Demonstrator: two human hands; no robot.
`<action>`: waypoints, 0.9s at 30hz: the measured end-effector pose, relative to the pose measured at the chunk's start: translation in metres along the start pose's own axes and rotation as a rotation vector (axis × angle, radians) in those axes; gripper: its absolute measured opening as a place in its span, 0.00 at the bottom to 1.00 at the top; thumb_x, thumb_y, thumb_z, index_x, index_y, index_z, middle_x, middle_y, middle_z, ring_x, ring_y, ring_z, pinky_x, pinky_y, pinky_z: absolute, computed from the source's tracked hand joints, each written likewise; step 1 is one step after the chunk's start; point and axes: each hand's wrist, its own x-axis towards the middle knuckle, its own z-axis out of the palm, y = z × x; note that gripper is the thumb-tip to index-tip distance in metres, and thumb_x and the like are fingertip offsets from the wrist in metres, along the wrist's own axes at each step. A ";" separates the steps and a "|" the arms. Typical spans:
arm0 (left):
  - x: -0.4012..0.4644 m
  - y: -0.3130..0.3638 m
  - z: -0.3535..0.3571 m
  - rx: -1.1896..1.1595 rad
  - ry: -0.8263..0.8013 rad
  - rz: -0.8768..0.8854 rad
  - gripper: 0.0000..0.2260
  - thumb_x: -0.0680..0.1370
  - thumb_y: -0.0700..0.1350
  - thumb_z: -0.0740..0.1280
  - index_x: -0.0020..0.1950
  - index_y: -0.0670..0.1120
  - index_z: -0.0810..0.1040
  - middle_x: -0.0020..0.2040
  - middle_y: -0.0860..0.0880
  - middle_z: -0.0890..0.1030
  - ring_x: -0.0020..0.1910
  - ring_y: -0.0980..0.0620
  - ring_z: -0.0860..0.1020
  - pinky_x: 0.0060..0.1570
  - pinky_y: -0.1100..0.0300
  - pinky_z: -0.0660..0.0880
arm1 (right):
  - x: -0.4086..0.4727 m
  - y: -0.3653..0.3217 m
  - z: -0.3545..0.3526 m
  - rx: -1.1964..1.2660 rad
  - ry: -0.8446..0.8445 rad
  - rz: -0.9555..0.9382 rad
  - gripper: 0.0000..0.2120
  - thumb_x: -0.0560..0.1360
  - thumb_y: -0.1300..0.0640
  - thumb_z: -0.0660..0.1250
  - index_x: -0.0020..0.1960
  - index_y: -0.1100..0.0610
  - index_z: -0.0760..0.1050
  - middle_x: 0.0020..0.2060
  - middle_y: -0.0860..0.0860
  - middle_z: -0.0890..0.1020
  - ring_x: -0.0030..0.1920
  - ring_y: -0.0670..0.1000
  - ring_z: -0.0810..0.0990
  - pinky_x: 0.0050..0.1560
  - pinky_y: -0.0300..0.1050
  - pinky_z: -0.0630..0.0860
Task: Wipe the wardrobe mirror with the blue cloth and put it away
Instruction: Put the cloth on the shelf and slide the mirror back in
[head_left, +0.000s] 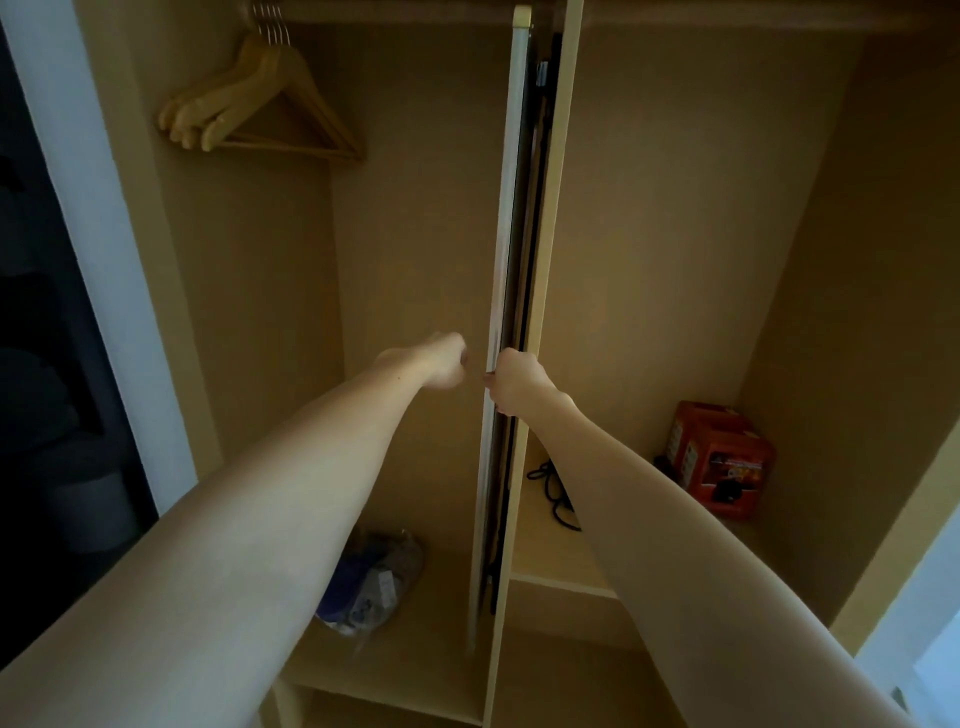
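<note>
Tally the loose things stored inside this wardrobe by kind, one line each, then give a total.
Wooden hangers: 4, going by the hooks
Orange box: 1
Black cord: 1
Clear bag of blue and grey items: 1
Total: 7

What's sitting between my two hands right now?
In the head view, the edge-on pull-out mirror panel runs between the left hand and right hand; the right hand grips it.

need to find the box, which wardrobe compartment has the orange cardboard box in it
The right compartment: the orange cardboard box sits on its raised shelf; the left compartment holds wooden hangers.
</note>
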 end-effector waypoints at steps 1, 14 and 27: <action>0.004 0.001 0.000 0.001 -0.004 0.004 0.14 0.80 0.40 0.61 0.64 0.48 0.75 0.62 0.46 0.75 0.59 0.45 0.75 0.61 0.47 0.74 | 0.005 0.001 0.001 -0.009 0.018 0.007 0.04 0.81 0.60 0.62 0.54 0.60 0.73 0.41 0.53 0.73 0.42 0.54 0.77 0.38 0.46 0.76; 0.056 -0.005 0.002 0.032 -0.025 -0.017 0.12 0.79 0.41 0.62 0.62 0.49 0.75 0.57 0.47 0.77 0.53 0.47 0.77 0.57 0.47 0.76 | 0.046 0.001 0.005 -0.257 0.098 0.022 0.06 0.77 0.68 0.64 0.49 0.58 0.72 0.39 0.53 0.76 0.42 0.53 0.78 0.41 0.45 0.76; 0.036 0.003 -0.004 0.073 -0.012 -0.020 0.13 0.80 0.42 0.61 0.65 0.47 0.72 0.58 0.47 0.73 0.53 0.47 0.74 0.59 0.47 0.74 | 0.040 0.011 0.001 -0.178 0.112 0.023 0.01 0.80 0.62 0.64 0.51 0.57 0.73 0.35 0.51 0.73 0.39 0.52 0.76 0.34 0.45 0.71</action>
